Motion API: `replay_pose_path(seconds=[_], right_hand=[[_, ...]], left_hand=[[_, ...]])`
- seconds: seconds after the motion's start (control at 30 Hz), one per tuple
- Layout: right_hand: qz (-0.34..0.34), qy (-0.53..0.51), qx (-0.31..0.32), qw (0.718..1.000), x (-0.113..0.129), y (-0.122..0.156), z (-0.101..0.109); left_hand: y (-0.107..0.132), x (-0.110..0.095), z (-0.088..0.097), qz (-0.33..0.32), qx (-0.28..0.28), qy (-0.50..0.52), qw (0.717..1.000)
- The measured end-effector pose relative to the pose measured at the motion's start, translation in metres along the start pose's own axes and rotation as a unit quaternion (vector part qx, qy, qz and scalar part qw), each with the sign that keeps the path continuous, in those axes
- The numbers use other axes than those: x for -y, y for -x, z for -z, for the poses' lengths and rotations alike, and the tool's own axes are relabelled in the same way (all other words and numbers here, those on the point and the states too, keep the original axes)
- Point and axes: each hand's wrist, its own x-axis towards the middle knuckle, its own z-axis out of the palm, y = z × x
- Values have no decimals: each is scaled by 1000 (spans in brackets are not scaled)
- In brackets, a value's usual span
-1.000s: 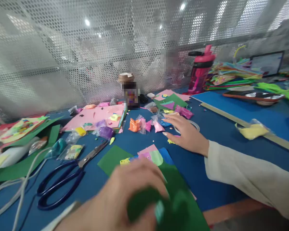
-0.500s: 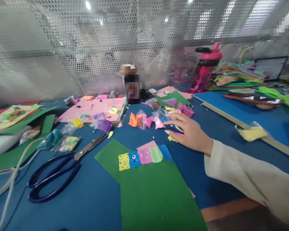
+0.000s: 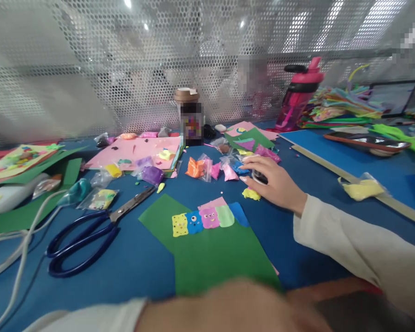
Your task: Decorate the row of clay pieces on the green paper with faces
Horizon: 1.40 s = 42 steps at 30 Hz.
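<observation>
My right hand [image 3: 276, 182] reaches in from the right over the small clay packets. Its fingers are stretched out and slightly apart, the tips beside a bag of blue clay [image 3: 235, 166]. Under the palm lies a dark thing with a pale rim [image 3: 259, 176], mostly covered. Yellow clay [image 3: 251, 193] sits just below the thumb. At the bottom edge my left hand [image 3: 242, 306] is blurred, its fingers not discernible, in front of a green paper sheet [image 3: 224, 258]. Along that sheet's top runs a row of flat clay squares: yellow, blue with an eye, pink with a face, and pale green.
Blue-handled scissors [image 3: 81, 240] lie partly open at left, near a white cable [image 3: 26, 240]. Behind are pink paper [image 3: 148, 147], purple clay [image 3: 152, 175], orange clay [image 3: 195, 168] and a lidded cup [image 3: 190, 115]. A pink bottle [image 3: 299, 97] and phone [image 3: 366, 143] are at right.
My left hand has come into view at the bottom, over the near part of the green sheet. The right hand has shifted slightly, uncovering more of the yellow clay. The view has moved a little.
</observation>
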Motion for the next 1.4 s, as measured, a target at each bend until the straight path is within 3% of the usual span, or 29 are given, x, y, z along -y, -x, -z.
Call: replay_pose_path(seconds=[0.1,0.13,0.17,0.23,0.3,0.4,0.5,0.73,0.9,1.1,1.4], right_hand=[[9,18,-19,1000,-2,-1,-2],[13,25,-24,999,-4,-1,-3],[16,32,-29,999,-6,-3,-4],[23,48,-34,998,-10,-8,-6],[28,63,-32,997,-13,-16,-10],[35,80,-25,996,-15,-34,-14],[34,89,-39,995,-25,-44,-13],[-44,98,-115,988,-72,-19,3],[-54,110,-174,977,-54,-19,11],[2,92,-135,987,-17,-24,9],[67,27,25,997,-4,-19,11]], left_hand=[[-2,36,56,76,-126,-85,985],[4,52,74,128,-200,-211,948],[12,68,89,164,-242,-261,920],[34,98,112,215,-300,-324,871],[54,122,121,260,-328,-374,827],[68,139,118,291,-309,-428,798],[67,142,110,298,-281,-463,786],[65,138,110,285,-266,-505,770],[63,136,111,220,-254,-529,779],[62,137,116,179,-249,-553,775],[63,135,115,195,-246,-549,775]])
